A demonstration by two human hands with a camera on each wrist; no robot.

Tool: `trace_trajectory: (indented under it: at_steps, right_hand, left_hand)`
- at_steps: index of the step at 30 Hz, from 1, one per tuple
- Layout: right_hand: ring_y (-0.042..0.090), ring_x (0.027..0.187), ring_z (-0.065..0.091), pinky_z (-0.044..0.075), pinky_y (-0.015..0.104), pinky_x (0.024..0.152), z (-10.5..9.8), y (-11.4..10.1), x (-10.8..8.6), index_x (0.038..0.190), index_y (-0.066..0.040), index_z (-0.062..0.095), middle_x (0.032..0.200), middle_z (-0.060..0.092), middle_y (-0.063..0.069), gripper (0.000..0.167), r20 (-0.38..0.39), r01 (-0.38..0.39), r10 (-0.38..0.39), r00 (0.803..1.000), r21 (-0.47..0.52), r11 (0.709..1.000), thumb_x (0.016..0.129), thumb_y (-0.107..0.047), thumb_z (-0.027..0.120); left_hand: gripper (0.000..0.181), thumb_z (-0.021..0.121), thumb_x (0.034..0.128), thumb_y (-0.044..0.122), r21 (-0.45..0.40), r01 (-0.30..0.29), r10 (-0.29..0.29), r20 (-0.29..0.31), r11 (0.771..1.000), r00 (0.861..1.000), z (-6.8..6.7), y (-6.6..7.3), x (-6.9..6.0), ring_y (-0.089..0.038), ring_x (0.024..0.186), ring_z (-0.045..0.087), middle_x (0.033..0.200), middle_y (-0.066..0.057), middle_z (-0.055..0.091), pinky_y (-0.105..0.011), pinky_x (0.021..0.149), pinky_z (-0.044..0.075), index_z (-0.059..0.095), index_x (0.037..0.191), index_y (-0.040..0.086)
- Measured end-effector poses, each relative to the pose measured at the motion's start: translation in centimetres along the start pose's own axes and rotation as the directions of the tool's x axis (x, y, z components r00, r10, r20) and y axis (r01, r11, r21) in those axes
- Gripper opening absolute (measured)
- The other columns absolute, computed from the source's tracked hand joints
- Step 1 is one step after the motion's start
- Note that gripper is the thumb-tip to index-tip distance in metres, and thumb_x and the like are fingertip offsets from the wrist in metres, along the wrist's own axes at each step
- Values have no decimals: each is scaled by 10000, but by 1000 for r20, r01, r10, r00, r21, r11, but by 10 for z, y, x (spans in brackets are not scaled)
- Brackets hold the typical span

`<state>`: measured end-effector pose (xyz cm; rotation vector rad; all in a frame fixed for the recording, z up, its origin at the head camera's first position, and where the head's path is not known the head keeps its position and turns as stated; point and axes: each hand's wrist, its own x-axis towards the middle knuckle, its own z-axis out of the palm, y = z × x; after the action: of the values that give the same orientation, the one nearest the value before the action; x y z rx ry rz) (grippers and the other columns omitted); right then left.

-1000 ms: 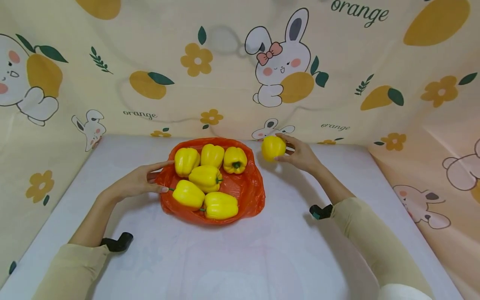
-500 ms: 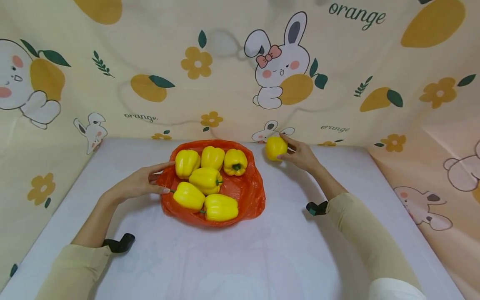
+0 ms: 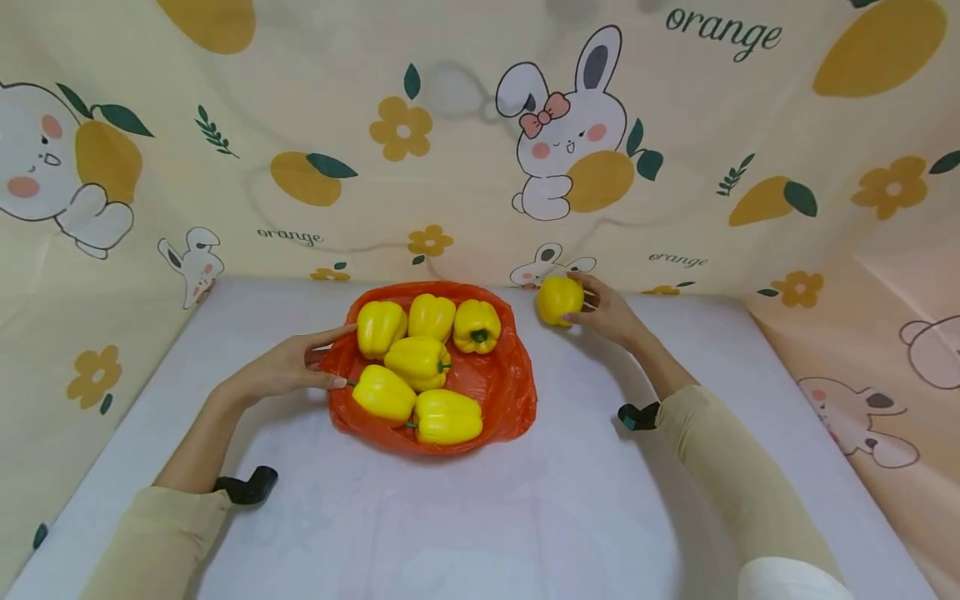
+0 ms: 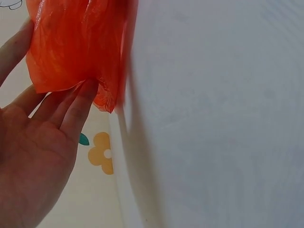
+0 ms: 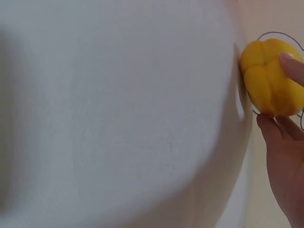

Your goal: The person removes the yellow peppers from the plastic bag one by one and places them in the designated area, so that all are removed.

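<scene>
In the head view, a red plastic bag (image 3: 491, 412) lies spread on the table with several yellow bell peppers (image 3: 417, 362) inside its rim. At its left side my left hand (image 3: 277, 367) holds the edge, thumb and forefinger apart; in the left wrist view, fingers (image 4: 78, 109) reach up against the bag's underside (image 4: 78, 47). Right of the bag, near the back edge, my right hand (image 3: 609, 315) grips a single yellow bell pepper (image 3: 558, 301) between thumb and fingers. In the right wrist view this pepper (image 5: 266, 78) sits close to the tabletop; whether it touches is unclear.
A white table (image 3: 465, 517) fills the lower part of the head view. Behind it rises a patterned cloth backdrop (image 3: 465, 175), which also hangs along the left and right sides. Black wrist mounts (image 3: 251, 485) stick out below both sleeves.
The gripped bell pepper has shifted slightly to the right, away from the bag. My left hand stays at the bag's edge. The head view has tilted and turned a little.
</scene>
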<state>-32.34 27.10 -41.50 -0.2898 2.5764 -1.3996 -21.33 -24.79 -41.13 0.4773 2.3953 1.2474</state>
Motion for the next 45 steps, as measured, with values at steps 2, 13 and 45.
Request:
trace_trajectory:
  at_steps: [2,13,45]
  right_hand:
    - [383,1438,305,298,502,1161,-1,-7,-3,1557,-180,315,1622,244,89,825,18,-7,6,1000,29,1000,871,-104,768]
    - [387,1427,320,278,478,1176,-2,-19,-18,1564,-79,279,1610,257,151,838,35,-23,22,999,37,999,871,-62,750]
    - [344,1368,443,330,462,1147,26,-69,-19,1414,47,493,1450,497,221,596,-16,303,-303,953,105,947,868,18,730]
  left_hand:
    - [815,754,884,296,8,3,-3,1,1000,1000,0,1,0,-434,1387,354,1583,-184,316,-617,1050,397,319,1569,227]
    - [805,750,888,285,3,16,-16,11,1000,1000,1,0,4,-422,1402,333,1592,-170,302,-614,1062,387,320,1568,251]
    - [780,736,904,268,9,23,-23,12,1000,1000,-3,5,-1,-445,1397,350,1594,-177,294,-607,1060,389,326,1566,231]
